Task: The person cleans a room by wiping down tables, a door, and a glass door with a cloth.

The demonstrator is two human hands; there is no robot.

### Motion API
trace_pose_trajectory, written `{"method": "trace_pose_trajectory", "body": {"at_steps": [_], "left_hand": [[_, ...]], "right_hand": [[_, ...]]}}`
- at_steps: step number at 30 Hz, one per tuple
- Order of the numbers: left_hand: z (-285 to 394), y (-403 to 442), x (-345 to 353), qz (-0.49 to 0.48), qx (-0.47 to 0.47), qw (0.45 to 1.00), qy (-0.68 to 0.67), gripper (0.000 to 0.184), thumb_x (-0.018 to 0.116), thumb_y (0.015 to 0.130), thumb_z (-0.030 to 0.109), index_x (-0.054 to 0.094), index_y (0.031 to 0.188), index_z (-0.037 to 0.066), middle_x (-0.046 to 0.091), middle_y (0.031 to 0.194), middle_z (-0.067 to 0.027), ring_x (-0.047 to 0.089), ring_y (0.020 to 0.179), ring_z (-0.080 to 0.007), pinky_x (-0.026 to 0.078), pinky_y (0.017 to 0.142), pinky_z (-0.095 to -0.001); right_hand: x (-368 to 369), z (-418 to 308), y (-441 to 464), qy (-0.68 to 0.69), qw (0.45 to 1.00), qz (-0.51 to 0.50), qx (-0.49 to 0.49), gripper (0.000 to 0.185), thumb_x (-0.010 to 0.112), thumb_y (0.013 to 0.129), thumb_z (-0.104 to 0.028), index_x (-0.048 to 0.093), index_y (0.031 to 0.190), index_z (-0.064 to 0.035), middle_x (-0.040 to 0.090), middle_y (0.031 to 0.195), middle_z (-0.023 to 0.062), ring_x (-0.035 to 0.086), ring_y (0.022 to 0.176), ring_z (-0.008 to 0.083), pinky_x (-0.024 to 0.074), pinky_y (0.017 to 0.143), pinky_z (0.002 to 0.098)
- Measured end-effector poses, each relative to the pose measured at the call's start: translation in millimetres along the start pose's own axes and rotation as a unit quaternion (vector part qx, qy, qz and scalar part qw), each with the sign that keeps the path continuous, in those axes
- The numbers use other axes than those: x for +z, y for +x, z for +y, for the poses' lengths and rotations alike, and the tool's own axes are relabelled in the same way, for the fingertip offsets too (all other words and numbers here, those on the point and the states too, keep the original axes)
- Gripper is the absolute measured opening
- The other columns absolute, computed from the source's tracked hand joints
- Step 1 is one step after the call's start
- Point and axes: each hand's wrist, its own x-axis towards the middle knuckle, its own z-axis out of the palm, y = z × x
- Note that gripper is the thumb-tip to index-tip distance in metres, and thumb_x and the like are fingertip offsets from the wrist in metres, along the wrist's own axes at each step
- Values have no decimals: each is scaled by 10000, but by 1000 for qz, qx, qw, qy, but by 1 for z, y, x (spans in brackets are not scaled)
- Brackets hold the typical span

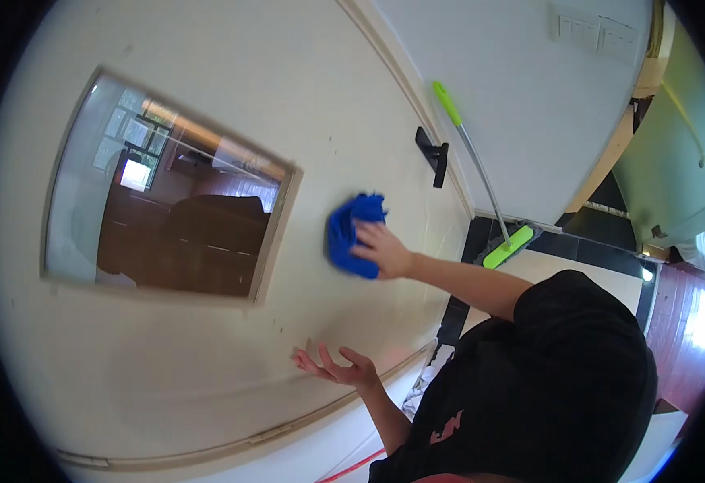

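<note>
My right hand (380, 248) presses a crumpled blue cloth (344, 237) against a cream-coloured door (304, 201). Its fingers lie over the cloth, between the door's window (167, 193) and the black door handle (434, 157). Lower in the picture, my left hand (344, 369) is held near the door with its fingers spread and nothing in them. Whether its fingertips touch the door I cannot tell. A few small dark marks show on the door's surface. The picture is turned sideways, so the floor lies toward the right.
A mop (485, 181) with a green handle and green head leans on the white wall (521, 97) beside the door. Light switches (598, 36) are on that wall. Door hinges (272, 435) run along the bottom. Reddish wooden flooring (686, 330) shows at right.
</note>
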Motion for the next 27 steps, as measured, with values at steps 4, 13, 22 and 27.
{"method": "trace_pose_trajectory", "body": {"at_steps": [4,13,22,27], "left_hand": [[17,3,35,-5,-23,999,28,429,515,988,198,456,1378,31,285,1534,-281,261,1430,-473,213,1133,-659],[4,-1,79,20,-31,981,188,527,549,989,261,394,1442,42,162,1575,-265,140,1462,-480,193,1119,-687],[8,-5,80,9,-54,973,223,538,547,996,312,384,1438,53,148,1573,-261,106,1469,-481,224,1102,-698],[10,-3,78,14,-55,976,211,550,537,1007,371,398,1429,46,128,1576,-265,109,1473,-469,239,1104,-679]], "right_hand": [[-40,97,53,24,962,257,90,695,687,838,-270,428,1429,-11,288,1551,262,266,1437,465,217,1168,560],[-54,185,33,98,881,331,322,535,587,910,-65,425,1408,43,271,1574,223,257,1460,390,207,1198,433],[-56,167,-14,71,929,203,300,589,584,889,-59,392,1440,22,270,1568,238,242,1465,408,181,1195,470],[-65,198,21,149,860,293,390,577,580,904,-138,398,1427,25,297,1554,239,273,1434,431,182,1192,499]]}}
